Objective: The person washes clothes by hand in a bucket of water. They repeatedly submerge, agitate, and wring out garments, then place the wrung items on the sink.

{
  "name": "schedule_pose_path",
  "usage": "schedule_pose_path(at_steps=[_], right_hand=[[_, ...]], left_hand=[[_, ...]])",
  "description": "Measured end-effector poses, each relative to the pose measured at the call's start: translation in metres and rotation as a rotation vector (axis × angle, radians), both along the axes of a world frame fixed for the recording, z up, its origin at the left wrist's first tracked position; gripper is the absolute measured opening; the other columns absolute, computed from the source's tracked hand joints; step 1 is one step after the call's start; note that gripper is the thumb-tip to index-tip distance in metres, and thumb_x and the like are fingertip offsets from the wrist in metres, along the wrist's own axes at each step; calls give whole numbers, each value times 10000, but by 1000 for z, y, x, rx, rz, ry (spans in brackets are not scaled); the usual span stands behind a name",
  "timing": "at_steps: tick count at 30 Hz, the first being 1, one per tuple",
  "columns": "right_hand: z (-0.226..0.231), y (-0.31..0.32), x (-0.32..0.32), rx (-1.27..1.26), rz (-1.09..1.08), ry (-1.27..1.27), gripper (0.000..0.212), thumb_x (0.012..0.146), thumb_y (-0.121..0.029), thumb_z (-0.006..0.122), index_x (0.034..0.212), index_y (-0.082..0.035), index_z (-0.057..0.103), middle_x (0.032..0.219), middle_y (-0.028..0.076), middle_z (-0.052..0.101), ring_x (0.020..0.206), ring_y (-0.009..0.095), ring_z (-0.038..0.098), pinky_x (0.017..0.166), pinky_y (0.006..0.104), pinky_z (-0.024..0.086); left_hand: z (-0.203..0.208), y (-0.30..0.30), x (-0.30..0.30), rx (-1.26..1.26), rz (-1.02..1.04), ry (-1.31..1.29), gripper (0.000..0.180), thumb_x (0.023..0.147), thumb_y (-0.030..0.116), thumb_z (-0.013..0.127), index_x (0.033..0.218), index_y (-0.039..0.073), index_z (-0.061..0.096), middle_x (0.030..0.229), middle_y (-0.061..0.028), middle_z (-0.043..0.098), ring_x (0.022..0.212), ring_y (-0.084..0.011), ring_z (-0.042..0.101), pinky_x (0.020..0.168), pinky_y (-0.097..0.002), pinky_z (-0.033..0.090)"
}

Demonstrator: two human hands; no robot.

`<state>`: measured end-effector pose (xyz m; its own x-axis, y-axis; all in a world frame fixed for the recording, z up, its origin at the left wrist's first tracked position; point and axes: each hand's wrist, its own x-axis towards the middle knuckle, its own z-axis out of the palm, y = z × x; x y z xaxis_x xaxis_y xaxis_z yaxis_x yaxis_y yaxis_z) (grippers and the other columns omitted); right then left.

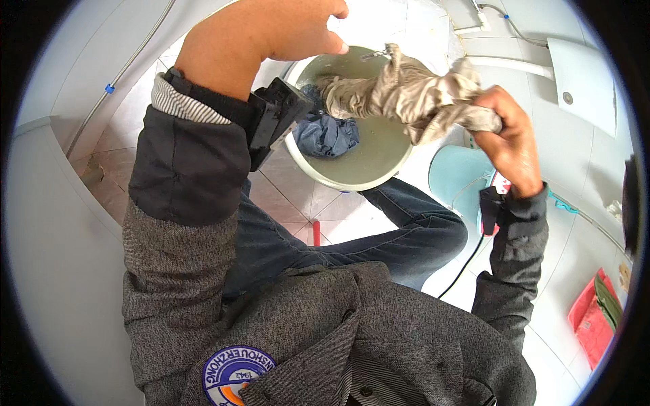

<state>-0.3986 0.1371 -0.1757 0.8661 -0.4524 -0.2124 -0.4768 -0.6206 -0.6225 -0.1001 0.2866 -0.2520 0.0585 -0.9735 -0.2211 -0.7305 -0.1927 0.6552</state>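
Note:
A wet, crumpled beige garment [379,93] stretches from the basin up to the right. My right hand [504,139] is closed around its bunched end, above the basin's right rim. The other end of the cloth hangs down into the pale round basin [352,186], which holds murky water. In the water at the basin's left side lies a dark blue cloth [325,137]. Above the basin's upper left rim is my left hand [301,27], its thumb and a finger apart and nothing between them. Part of that hand is cut off by the upper edge.
A light blue bucket [443,177] stands right of the basin, partly behind my right wrist. Red and green packages [592,318] lie at the far right. A white box [582,84] and a pipe [511,66] are on the wall. My bent knee [440,237] is close below the basin.

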Motion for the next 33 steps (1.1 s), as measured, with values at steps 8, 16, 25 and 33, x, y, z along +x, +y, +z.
schedule_pose_path(at_steps=[8,16,25,33], right_hand=[[19,2,-18,81,-158,95,250,800,84,602,1014,-45,597,897,-15,592,838,83,546,744,226,454],[-261,0,7,16,173,809,553,835,-368,758,1321,-166,588,1513,210,279,1349,424,406,1131,442,381],[-388,50,36,-34,625,838,526,914,-468,605,1381,-235,545,1514,201,373,1378,467,329,1051,634,373],[-448,29,74,78,670,1095,401,969,-257,486,1311,-83,601,1313,178,621,1226,317,585,1151,553,223]], left_hand=[[11,3,2,60,8,0,486,931,236,617,1330,-36,557,1344,-234,578,1250,-348,543,1053,-382,429],[-28,18,-2,-184,96,-54,458,870,243,682,1278,46,613,1106,-219,675,1033,-341,649,892,-400,509],[-9,26,-5,25,82,-79,499,844,188,712,1311,68,581,1204,-185,653,1054,-388,625,893,-427,493],[-13,7,-7,115,72,-57,525,817,140,714,1315,58,568,1197,-179,650,1045,-389,620,876,-400,492]])
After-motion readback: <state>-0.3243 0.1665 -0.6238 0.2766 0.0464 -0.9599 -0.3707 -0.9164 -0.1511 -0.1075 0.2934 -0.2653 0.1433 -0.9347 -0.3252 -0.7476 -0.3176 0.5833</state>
